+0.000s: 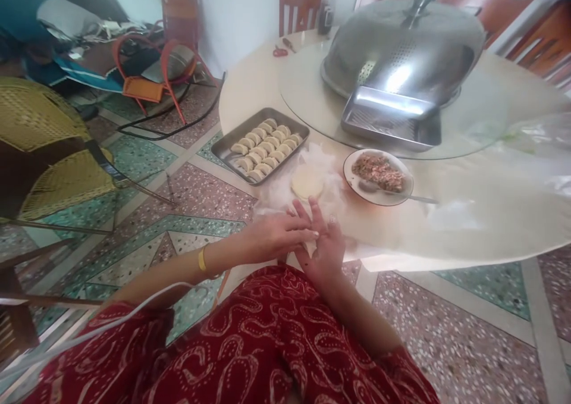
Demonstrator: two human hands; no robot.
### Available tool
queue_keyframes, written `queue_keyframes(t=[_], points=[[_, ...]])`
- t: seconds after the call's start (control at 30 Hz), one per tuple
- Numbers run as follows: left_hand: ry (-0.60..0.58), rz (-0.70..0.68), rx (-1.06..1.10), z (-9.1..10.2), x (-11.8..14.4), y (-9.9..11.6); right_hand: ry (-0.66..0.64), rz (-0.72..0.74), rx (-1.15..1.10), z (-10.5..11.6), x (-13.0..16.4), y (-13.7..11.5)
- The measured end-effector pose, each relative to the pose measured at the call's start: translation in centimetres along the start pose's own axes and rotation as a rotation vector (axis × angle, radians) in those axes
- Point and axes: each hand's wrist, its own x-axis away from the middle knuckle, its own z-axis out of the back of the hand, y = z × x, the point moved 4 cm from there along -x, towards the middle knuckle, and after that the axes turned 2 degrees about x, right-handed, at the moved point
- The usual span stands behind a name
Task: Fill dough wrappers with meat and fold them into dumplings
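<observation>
My left hand point(282, 235) reaches across with its fingers stretched out, the tips touching or just over my right hand point(328, 249). My right hand is turned palm up with the fingers spread. I see nothing held in either hand, though the overlap hides part of the right palm. Just beyond the fingertips, a stack of round dumpling wrappers point(307, 181) lies on a floury plastic sheet point(328, 160). To its left, a metal tray point(216, 150) holds rows of folded dumplings point(264, 148). On the right stands a bowl point(350, 181) of minced filling point(378, 171) with a spoon point(423, 200) in it.
A glass turntable point(307, 103) on the round table point(468, 225) carries a large metal dome cover point(401, 47) and a tilted metal pan point(392, 118). Red scissors point(280, 51) lie farther back. A woven chair point(49, 118) and an orange chair point(147, 85) stand left.
</observation>
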Motion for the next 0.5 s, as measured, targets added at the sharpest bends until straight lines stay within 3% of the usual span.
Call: queue_keyframes(t=[0.27,0.4,0.5], points=[[-0.079,0.017,-0.175,4.1,1.2,-2.4,-0.091,-0.104,-0.196,-3.9,-3.8,-0.4],[0.039,-0.001,-0.182,5.3,2.1,-3.8,-0.097,-0.112,-0.268,-5.2,-5.7,-0.3],[0.148,0.023,-0.135,6.6,3.4,-5.9,-0.084,0.07,-0.258,-4.0,-6.4,-0.6]])
